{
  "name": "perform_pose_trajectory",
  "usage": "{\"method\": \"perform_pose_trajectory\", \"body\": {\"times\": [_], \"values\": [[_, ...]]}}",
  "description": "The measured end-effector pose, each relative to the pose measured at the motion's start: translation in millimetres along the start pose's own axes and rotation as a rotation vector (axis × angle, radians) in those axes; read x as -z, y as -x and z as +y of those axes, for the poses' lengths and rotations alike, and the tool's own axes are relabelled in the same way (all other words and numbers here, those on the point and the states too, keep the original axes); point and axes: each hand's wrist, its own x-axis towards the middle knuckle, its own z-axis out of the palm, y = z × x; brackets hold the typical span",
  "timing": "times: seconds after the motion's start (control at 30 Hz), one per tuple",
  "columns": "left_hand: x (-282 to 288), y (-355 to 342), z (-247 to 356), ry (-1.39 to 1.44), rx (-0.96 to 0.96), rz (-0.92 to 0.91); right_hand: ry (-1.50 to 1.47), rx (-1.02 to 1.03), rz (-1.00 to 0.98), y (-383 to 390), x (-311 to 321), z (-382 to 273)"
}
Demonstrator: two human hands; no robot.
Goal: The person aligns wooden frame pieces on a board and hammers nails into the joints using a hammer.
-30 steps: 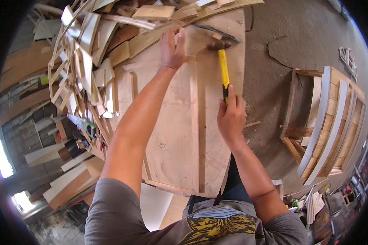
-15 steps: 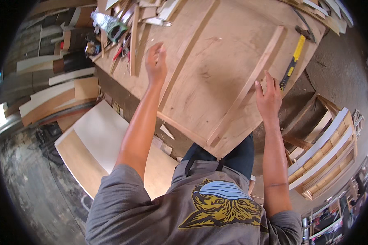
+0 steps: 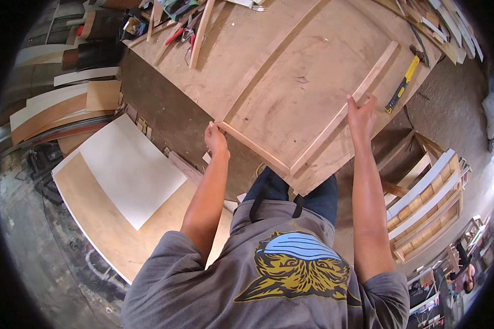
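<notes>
A three-sided frame of thin wooden strips [image 3: 256,147] lies on a plywood worktop [image 3: 307,82], its near corner pointing toward me. My left hand [image 3: 217,140] pinches the frame's left corner, where the near strip meets the long left strip [image 3: 273,58]. Farther right, my right hand [image 3: 361,117] grips the right strip [image 3: 376,70] about midway, thumb on its inner side. Beyond that hand a hammer [image 3: 403,82] with a yellow and black handle rests near the worktop's right edge.
Red-handled pliers [image 3: 175,36], a loose wooden strip [image 3: 202,34] and offcuts crowd the worktop's far left. A white sheet [image 3: 129,170] lies over a wood panel at left. A slatted wooden frame [image 3: 425,200] stands at right. Someone [image 3: 469,278] is at the far lower right.
My left hand has come down and nearer from above the worktop, taking hold of the frame's left corner. The right hand, earlier open beside the right strip, has closed on it.
</notes>
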Motion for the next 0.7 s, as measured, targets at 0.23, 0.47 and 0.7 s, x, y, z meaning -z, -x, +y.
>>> {"method": "perform_pose_trajectory", "body": {"times": [0.23, 0.47, 0.7], "values": [[-9, 8, -25, 0.12, -0.166, 0.025, 0.25, 0.698, 0.001, 24, -43, -60], [-13, 28, -32, 0.205, -0.276, 0.024, 0.258, 1.287, -0.415, 77, -144, -156], [-18, 27, -42, 0.166, -0.314, 0.049, 0.389, 1.607, -0.612, 102, -213, -200]]}}
